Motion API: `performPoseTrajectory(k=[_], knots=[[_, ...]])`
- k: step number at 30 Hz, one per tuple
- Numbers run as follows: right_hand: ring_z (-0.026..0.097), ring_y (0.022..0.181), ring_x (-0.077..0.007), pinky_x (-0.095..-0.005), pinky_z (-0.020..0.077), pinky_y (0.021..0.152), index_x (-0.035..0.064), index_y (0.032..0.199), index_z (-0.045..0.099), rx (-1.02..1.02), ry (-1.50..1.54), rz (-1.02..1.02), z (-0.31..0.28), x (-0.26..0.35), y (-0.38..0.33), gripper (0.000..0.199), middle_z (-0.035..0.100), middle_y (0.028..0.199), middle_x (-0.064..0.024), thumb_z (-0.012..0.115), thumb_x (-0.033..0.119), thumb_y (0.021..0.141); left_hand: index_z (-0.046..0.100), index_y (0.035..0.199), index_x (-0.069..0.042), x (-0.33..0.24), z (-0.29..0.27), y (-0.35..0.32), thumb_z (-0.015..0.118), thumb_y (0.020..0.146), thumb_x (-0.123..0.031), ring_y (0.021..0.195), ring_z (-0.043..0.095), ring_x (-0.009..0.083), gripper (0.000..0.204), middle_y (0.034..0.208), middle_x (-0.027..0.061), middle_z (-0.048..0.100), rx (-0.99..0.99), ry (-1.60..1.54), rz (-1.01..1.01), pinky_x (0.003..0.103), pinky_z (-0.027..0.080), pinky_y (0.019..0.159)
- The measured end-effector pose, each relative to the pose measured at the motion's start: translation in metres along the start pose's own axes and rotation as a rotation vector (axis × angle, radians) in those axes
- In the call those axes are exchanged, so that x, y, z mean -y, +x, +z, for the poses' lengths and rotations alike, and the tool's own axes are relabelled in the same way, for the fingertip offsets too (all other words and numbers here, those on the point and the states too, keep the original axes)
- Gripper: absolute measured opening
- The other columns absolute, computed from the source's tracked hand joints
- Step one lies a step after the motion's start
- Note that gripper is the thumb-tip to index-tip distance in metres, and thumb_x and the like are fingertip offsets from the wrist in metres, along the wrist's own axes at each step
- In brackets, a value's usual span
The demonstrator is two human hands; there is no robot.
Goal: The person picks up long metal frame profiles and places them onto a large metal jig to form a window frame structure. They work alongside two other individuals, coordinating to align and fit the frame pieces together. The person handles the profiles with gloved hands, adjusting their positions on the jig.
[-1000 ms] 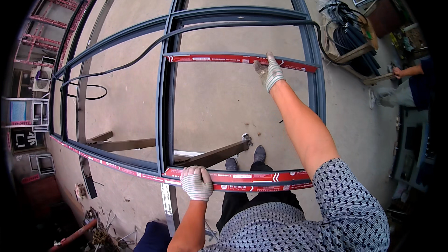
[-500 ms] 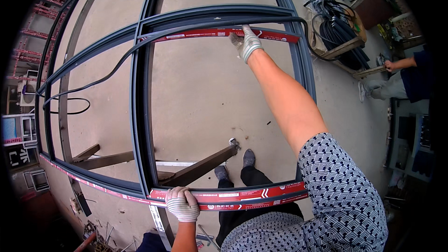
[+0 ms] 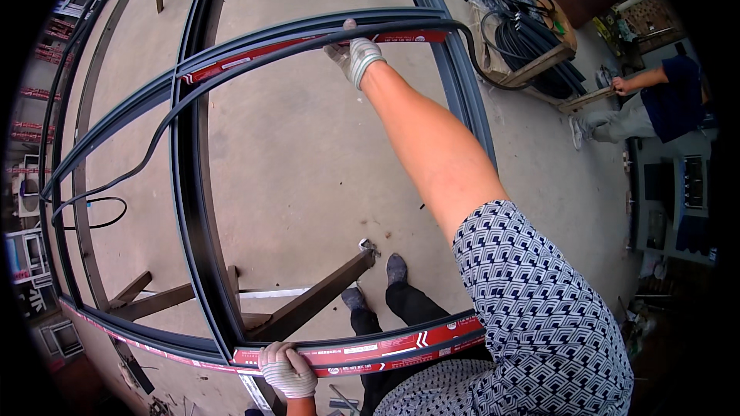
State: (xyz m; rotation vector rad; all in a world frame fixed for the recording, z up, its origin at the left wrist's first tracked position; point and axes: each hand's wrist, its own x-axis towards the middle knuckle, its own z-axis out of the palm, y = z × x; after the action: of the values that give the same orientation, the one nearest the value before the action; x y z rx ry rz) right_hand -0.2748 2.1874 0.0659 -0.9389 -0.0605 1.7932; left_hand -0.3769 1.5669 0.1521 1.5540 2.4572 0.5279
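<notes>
- Red-taped strip (image 3: pixel 266 52): in the frame's right-hand bay, along the near side of the grey crossbar (image 3: pixel 297 29). Left end at the upright bar (image 3: pixel 200 223), right end at the frame's right rail (image 3: pixel 460 85). Looks cut to span that bay; whether it touches the crossbar, cannot tell.
- Right hand (image 3: pixel 359 58), gloved: closed on the strip, one finger reaching up across it, the others bent below. Pads hidden, so firmness of grip unclear. Hold taken partway along, likely so one hand can balance the length.
- Black cable (image 3: pixel 468 45) lies across the frame, close along the strip and over the right rail; seems simply draped there.
- Left hand (image 3: pixel 287 370), gloved: fingers curled over the red-taped near rail (image 3: pixel 385 347), just right of where the upright meets it. Probably a brace for the long reach towards the crossbar.
- Brown support beam (image 3: pixel 320 293) slants below the near edge; presumably part of what keeps the frame off the floor.
- Beyond the right rail, well apart: wooden crate (image 3: pixel 539 65) of dark coils (image 3: pixel 528 27), perhaps boxed to stop them spreading. Co-worker (image 3: pixel 671 100) beside it, a hand near the crate's outer corner.
</notes>
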Motion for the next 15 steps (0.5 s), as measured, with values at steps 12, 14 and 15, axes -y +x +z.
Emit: performPoseTrajectory(k=[12,14,15], knots=[[0.068,0.071,-0.0345,-0.0482,0.0671,0.059,0.0076,0.116,0.051,-0.039,-0.022,-0.033,0.014,0.013,0.015,0.037,0.064,0.097,-0.012,0.076,0.019,0.091,0.066,0.083,-0.003,0.0,0.002,-0.001,0.05,0.088,-0.012,0.088,0.062,0.0331,0.019,0.087,0.0135,0.067,0.002,-0.02,-0.005,0.05,0.044,0.096],[0.067,0.07,-0.0365,-0.0483,0.0674,0.06,0.0074,0.117,0.051,-0.041,-0.028,-0.015,0.014,0.015,0.018,0.039,0.064,0.099,-0.0143,0.077,0.019,0.09,0.065,0.086,-0.003,0.001,0.002,-0.001,0.051,0.088,-0.011,0.088,0.063,0.0325,0.016,0.09,0.0129,0.067,-0.003,0.003,0.012,0.051,0.043,0.097],[0.067,0.07,-0.0376,-0.0484,0.0676,0.06,0.0073,0.119,0.051,-0.036,-0.042,-0.004,0.014,0.016,0.019,0.041,0.064,0.1,-0.0157,0.077,0.02,0.09,0.065,0.088,-0.004,0.002,0.001,-0.002,0.052,0.087,-0.011,0.088,0.063,0.0323,0.015,0.091,0.0128,0.067,-0.001,0.009,0.009,0.051,0.043,0.097]])
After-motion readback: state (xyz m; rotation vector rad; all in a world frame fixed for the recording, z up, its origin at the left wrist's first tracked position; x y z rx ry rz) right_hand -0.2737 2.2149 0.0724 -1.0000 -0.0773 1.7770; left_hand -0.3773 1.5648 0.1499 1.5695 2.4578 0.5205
